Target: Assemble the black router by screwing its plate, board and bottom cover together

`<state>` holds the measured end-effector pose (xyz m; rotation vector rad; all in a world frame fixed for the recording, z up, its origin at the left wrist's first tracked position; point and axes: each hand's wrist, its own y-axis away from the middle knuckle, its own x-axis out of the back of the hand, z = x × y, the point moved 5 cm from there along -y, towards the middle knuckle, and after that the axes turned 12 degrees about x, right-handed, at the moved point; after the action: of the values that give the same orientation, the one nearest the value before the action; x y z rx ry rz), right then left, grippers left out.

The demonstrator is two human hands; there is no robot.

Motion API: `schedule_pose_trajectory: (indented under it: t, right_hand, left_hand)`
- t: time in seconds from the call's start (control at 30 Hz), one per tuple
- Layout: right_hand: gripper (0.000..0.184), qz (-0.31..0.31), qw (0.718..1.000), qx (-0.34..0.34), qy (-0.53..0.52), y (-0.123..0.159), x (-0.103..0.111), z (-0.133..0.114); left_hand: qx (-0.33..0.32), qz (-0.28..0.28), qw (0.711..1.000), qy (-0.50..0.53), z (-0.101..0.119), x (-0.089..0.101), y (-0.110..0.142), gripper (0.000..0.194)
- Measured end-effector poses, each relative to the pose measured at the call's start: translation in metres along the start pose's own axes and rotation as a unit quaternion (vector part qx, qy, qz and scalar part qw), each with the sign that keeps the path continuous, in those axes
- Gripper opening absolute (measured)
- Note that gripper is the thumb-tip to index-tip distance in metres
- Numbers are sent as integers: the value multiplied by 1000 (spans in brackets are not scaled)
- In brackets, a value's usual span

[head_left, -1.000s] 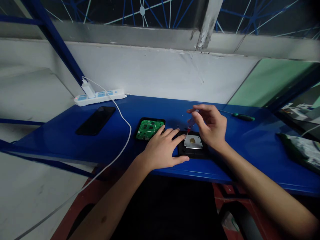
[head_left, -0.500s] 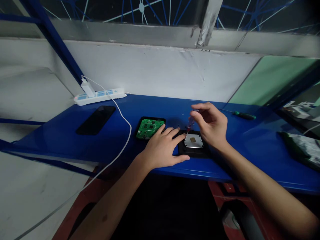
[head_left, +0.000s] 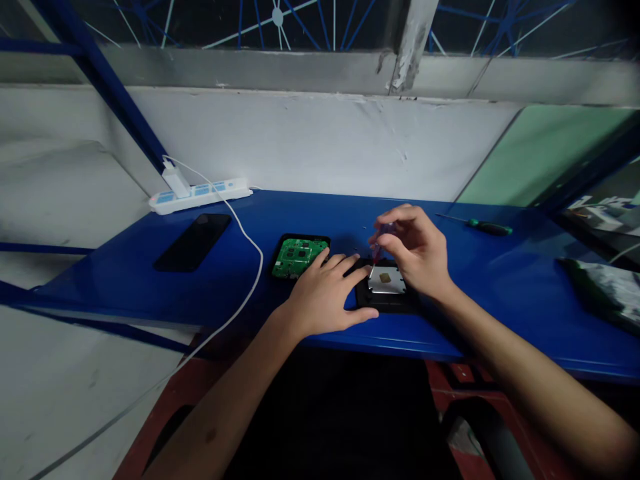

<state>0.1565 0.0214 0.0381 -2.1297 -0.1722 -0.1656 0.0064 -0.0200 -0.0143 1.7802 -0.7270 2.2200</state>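
A small screwdriver (head_left: 383, 239) with a see-through purplish handle is pinched in my right hand (head_left: 419, 250). Its shaft slants down to the left edge of a silver metal plate (head_left: 393, 287), which sits in a black casing half (head_left: 387, 305) and bears a tan square patch in its middle. My left hand (head_left: 327, 293) lies spread, palm down, its index fingertip by the screwdriver's tip at the plate's corner. Beyond its other fingers is a green circuit board (head_left: 296, 257) in a second black casing half, partly covered by that hand.
A black phone (head_left: 193, 243) and a white power strip (head_left: 203, 195) are on the left, with a white cable (head_left: 257, 267) running across the blue table. A green-handled screwdriver (head_left: 489, 227) and a silvery bag (head_left: 607, 287) lie on the right. Tiny loose pieces lie behind the casing.
My right hand has shifted slightly and its fingers have turned around the screwdriver's handle. The left hand remains spread in the same place. The whole view has moved a little.
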Motion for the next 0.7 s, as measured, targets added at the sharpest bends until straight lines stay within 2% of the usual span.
schedule_pose_trajectory:
  t: [0.13, 0.27, 0.57, 0.7]
  right_hand:
    - [15, 35, 999, -4, 32, 0, 1, 0]
    - [21, 17, 999, -27, 15, 2, -1, 0]
    - [17, -14, 995, 45, 91, 4, -1, -3]
    - [18, -4, 992, 56, 111, 2, 2, -3]
  left_hand:
    - [0, -2, 1000, 0, 0, 1, 0, 73]
    - [1, 0, 1000, 1, 0, 0, 0, 73]
    - [6, -3, 1000, 6, 0, 1, 1, 73]
    - [7, -1, 1000, 7, -1, 1, 1, 72]
